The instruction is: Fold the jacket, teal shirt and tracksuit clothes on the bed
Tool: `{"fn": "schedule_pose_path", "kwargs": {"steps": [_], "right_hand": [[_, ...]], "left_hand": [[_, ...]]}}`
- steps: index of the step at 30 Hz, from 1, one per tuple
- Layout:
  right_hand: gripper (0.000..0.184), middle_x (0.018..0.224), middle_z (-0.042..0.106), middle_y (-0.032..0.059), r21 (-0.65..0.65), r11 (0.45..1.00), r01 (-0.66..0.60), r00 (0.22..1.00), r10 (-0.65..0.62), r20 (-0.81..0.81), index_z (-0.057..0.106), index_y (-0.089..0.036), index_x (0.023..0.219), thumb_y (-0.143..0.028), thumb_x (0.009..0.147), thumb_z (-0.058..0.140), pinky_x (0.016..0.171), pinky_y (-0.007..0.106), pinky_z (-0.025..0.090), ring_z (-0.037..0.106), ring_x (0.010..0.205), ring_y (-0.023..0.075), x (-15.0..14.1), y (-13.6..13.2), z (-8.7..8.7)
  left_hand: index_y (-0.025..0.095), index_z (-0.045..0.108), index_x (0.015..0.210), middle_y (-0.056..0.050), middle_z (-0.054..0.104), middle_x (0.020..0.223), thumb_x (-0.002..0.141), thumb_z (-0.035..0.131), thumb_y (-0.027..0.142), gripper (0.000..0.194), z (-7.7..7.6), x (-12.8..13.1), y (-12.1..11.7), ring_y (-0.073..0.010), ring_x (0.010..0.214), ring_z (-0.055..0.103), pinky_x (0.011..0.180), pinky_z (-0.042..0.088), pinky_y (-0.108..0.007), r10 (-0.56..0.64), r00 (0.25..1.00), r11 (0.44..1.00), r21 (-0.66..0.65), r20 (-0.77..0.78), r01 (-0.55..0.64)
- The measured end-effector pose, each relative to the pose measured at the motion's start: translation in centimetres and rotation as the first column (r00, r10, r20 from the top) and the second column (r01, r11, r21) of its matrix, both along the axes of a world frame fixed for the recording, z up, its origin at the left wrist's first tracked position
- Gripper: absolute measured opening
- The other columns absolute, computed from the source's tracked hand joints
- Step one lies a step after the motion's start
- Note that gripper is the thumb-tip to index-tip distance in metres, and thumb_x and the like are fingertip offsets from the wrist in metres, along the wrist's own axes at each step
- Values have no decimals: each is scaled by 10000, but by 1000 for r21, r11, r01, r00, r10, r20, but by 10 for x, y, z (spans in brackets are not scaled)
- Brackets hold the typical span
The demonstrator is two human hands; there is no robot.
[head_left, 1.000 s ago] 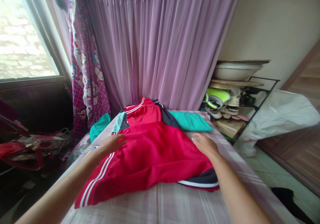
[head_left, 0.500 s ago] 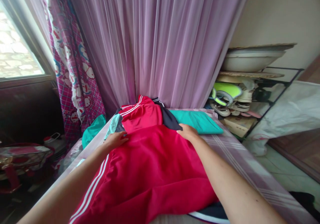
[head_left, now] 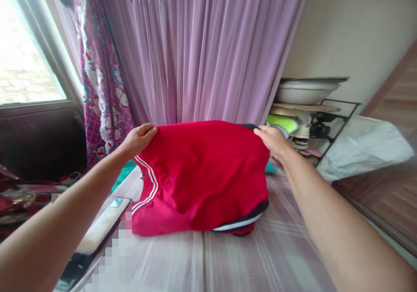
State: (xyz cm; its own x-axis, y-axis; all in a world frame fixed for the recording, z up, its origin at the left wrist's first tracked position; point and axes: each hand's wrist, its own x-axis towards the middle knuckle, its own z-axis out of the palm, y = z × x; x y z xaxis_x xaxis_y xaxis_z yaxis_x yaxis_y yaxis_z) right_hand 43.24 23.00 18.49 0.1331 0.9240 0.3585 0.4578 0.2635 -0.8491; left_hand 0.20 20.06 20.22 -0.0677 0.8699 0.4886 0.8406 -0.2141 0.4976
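Observation:
A red track jacket (head_left: 208, 170) with white stripes down one side and a navy-and-white band at its lower edge hangs stretched between my hands, above the bed or table cover. My left hand (head_left: 140, 138) pinches its top left corner. At the top right, beside a dark patch, my right hand (head_left: 273, 140) grips the other corner between thumb and fingers. The garment's lower edge reaches the plaid cover (head_left: 286, 240). Behind the jacket, the clothes seen earlier are hidden, apart from a bit of folded teal cloth (head_left: 270, 168) at the right.
A smartphone (head_left: 97, 227) lies along the left edge, near my left forearm. Purple curtains (head_left: 202, 57) hang at the back. On the right stands a rack (head_left: 337, 131) with shoes and a basin (head_left: 304, 91), beside a white plastic bag (head_left: 365, 149). A window (head_left: 26, 53) is at the left.
Both hands have raised the jacket's far edge from the surface and spread wider apart. Its near edge has drawn away from me, and the phone now shows more fully.

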Motion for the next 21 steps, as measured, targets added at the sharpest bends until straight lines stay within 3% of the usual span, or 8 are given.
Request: {"fn": "schedule_pose_path", "kwargs": {"steps": [2, 4, 7, 9, 11, 15, 17, 21], "right_hand": [[361, 830, 737, 44, -218, 958, -186, 978, 202, 57, 728, -169, 973, -416, 727, 632, 705, 292, 530, 668, 782, 201, 11, -36, 1], [268, 740, 714, 26, -485, 821, -300, 885, 430, 180, 725, -177, 801, -409, 669, 691, 653, 268, 514, 647, 705, 180, 22, -70, -6], [317, 662, 680, 20, -793, 549, -263, 685, 686, 247, 687, -170, 664, -482, 632, 737, 573, 241, 472, 617, 619, 156, 35, -101, -27], [389, 747, 712, 47, -851, 491, -186, 681, 689, 249, 706, -163, 736, -546, 668, 711, 559, 228, 452, 638, 644, 157, 37, -105, -42], [408, 845, 735, 75, -804, 586, -104, 722, 600, 344, 718, -159, 816, -556, 743, 652, 569, 226, 445, 664, 707, 171, 33, -97, -57], [320, 965, 752, 91, -466, 881, 81, 668, 299, 682, 739, -164, 910, -416, 864, 547, 737, 272, 478, 670, 936, 227, 11, -71, -89], [366, 1168, 718, 104, -373, 919, 127, 667, 199, 718, 716, -172, 1104, -375, 911, 480, 868, 299, 466, 627, 1109, 242, -3, -58, -105], [550, 1378, 597, 167, -391, 903, 176, 706, 161, 690, 546, -132, 1388, -442, 953, 415, 976, 342, 439, 552, 1264, 266, -31, -39, -132]], "left_hand": [[178, 692, 871, 11, 618, 693, 820, 411, 629, 535, -6, -2, -31, -131, 622, 523, 568, 409, -224, -69, 997, 994, -93, -43, 65], [198, 710, 809, 14, 631, 674, 803, 445, 640, 515, -21, -2, -63, -138, 634, 552, 578, 414, -224, -203, 970, 950, -268, -131, 163], [244, 752, 843, 15, 690, 705, 805, 509, 565, 404, -53, 2, -102, -146, 652, 600, 595, 426, -226, -497, 845, 748, -591, -197, 302], [257, 763, 917, -5, 734, 784, 824, 519, 497, 355, -73, 6, -115, -157, 689, 631, 635, 447, -238, -580, 783, 678, -667, -226, 309], [253, 760, 983, -34, 758, 874, 841, 510, 451, 349, -88, 6, -115, -179, 753, 663, 695, 472, -263, -533, 790, 723, -648, -303, 239], [213, 732, 1094, -99, 755, 1085, 870, 468, 394, 391, -111, 0, -94, -254, 969, 688, 840, 497, -340, -359, 843, 812, -580, -401, 70], [210, 703, 1164, -112, 726, 1189, 881, 448, 378, 416, -122, -3, -82, -271, 1072, 667, 907, 487, -359, -320, 843, 827, -561, -432, 27], [253, 692, 1182, -82, 725, 1203, 914, 391, 408, 432, -145, 1, -71, -256, 1092, 666, 912, 486, -343, -303, 841, 819, -574, -449, -12]]}}
